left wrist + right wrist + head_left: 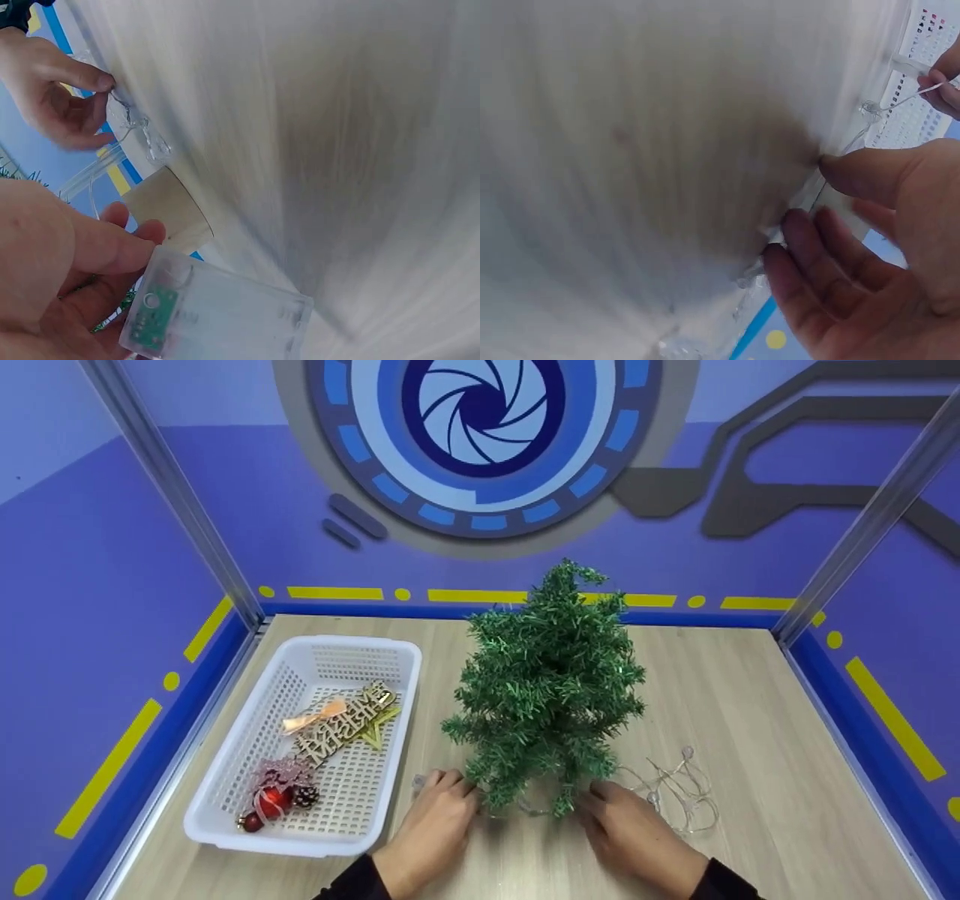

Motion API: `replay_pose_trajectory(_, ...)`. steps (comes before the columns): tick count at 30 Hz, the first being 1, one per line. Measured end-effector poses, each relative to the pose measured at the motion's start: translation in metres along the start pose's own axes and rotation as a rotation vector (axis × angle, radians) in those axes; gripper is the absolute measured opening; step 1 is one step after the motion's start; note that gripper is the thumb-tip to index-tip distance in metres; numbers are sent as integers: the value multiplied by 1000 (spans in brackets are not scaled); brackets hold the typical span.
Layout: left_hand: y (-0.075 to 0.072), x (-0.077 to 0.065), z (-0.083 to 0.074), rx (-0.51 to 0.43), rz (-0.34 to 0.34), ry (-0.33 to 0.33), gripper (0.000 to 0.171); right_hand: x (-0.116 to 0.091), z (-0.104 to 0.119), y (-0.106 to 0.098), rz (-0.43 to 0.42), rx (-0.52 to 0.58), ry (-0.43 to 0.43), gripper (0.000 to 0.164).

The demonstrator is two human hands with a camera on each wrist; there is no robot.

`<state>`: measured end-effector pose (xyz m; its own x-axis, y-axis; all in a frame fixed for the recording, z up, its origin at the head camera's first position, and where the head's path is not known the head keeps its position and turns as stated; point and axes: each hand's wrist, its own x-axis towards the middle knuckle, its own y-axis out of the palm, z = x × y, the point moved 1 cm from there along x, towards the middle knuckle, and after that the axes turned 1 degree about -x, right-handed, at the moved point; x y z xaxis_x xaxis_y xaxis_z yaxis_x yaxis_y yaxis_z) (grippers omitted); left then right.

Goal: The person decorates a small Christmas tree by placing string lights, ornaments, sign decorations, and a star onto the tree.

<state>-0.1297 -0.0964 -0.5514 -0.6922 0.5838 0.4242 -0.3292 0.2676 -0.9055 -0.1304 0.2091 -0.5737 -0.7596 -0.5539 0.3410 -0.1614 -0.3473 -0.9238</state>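
Note:
A small green artificial Christmas tree stands upright between my hands. My left hand is at the left of its foot and pinches a clear battery box by one end; a green circuit board shows inside. To the right of the foot, my right hand is low over the table with its thumb and fingers apart. In the right wrist view its fingertips are right at the thin wire of the string lights, whose loose loops lie to the right. Branches partly hide both hands' fingertips in the head view.
A white perforated basket stands at the left. It holds red baubles, a pinecone, a gold lettered sign, a gold star and a peach-coloured bow. Blue printed walls enclose the table.

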Motion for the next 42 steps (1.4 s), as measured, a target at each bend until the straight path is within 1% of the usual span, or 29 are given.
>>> replay_pose_trajectory(2, -1, -1, 0, -14, 9, -9, 8, 2, -2, -1, 35, 22, -1, 9)
replay_pose_trajectory(4, -2, -2, 0, -32, 16, -21, 10, 2, -4, -3, 64, 46, 7, 13)
replay_pose_trajectory(7, -2, -3, 0, -78, 12, -41, 15, 2, -9, -8, 80, 79, -1, 14)
replay_pose_trajectory(9, -2, -4, 1, -102, 0, -49, 17, 1, -12, -14, 83, 152, 4, 15)
replay_pose_trajectory(11, -4, -5, 1, -102, -16, -52, 18, 0, -14, -22, 84, 257, -3, 17)
replay_pose_trajectory(13, -7, -6, 2, -87, -32, -49, 19, -1, -16, -32, 82, 366, -3, 23)
replay_pose_trajectory(15, -11, -7, 3, -87, -46, -54, 20, -2, -18, -43, 66, 428, -51, 27)
replay_pose_trajectory(17, -15, -7, 4, -95, -61, -65, 22, -4, -21, -55, 46, 430, -113, 28)
replay_pose_trajectory(19, -20, -7, 4, -110, -75, -84, 23, -6, -23, -68, 35, 386, -162, 28)
replay_pose_trajectory(21, -25, -7, 4, -119, -89, -103, 23, -8, -25, -80, 38, 331, -188, 28)
replay_pose_trajectory(24, -34, -7, 4, -125, -115, -137, 22, -8, -26, -95, 71, 284, -165, 28)
replay_pose_trajectory(28, -47, -7, 4, -125, -156, -188, 23, -9, -23, -112, 90, 297, -130, 27)
replay_pose_trajectory(30, -53, -6, 5, -113, -179, -207, 22, -9, -20, -120, 91, 286, -126, 26)
replay_pose_trajectory(32, -60, -4, 8, -113, -180, -224, 20, -8, -19, -127, 76, 292, -142, 27)
replay_pose_trajectory(34, -66, -3, 10, -148, -164, -242, 20, -6, -19, -132, 60, 328, -180, 29)
replay_pose_trajectory(36, -72, -2, 13, -212, -133, -258, 24, -5, -20, -135, 44, 369, -233, 32)
replay_pose_trajectory(38, -76, -2, 16, -315, -104, -259, 30, -6, -20, -137, 36, 413, -283, 35)
replay_pose_trajectory(39, -78, -2, 18, -367, -97, -257, 33, -6, -20, -138, 41, 426, -293, 36)
replay_pose_trajectory(42, -84, -1, 24, -484, -86, -249, 39, -6, -18, -139, 48, 450, -308, 38)
